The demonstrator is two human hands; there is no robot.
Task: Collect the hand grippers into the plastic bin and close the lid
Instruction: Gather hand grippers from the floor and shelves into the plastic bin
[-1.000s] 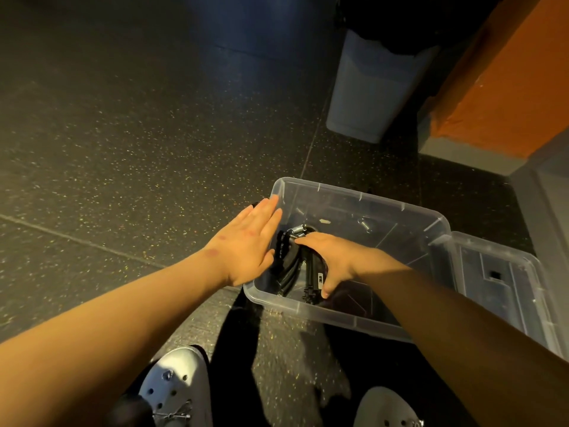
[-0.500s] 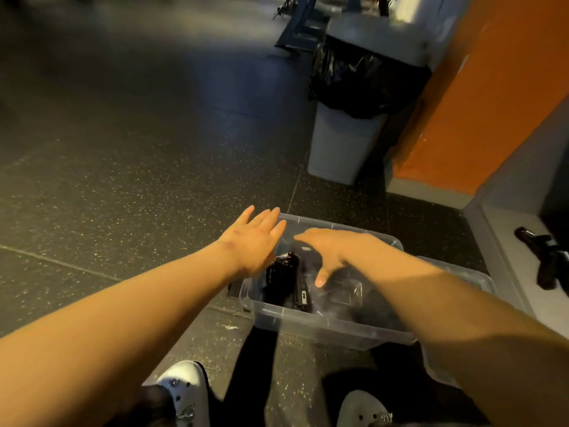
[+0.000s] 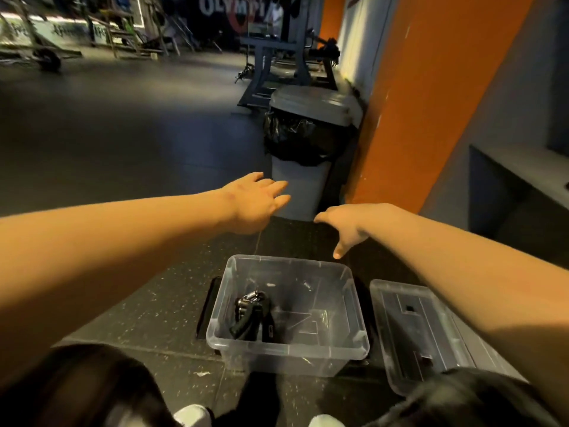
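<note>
A clear plastic bin stands open on the dark speckled floor in front of my feet. Black hand grippers with a metal spring lie in its left half. The clear lid lies flat on the floor just right of the bin. My left hand hovers above and beyond the bin with straight fingers, holding nothing. My right hand also floats above the bin's far edge, fingers loose and thumb pointing down, empty.
A grey trash can with a black bag stands straight ahead beside an orange pillar. A grey ledge runs along the right wall. Gym machines stand far back. My knees and white shoes frame the bottom.
My right hand let go of the hand grippers and lifted out of the bin. Both hands rose away from the bin. My view tilted up toward the trash can.
</note>
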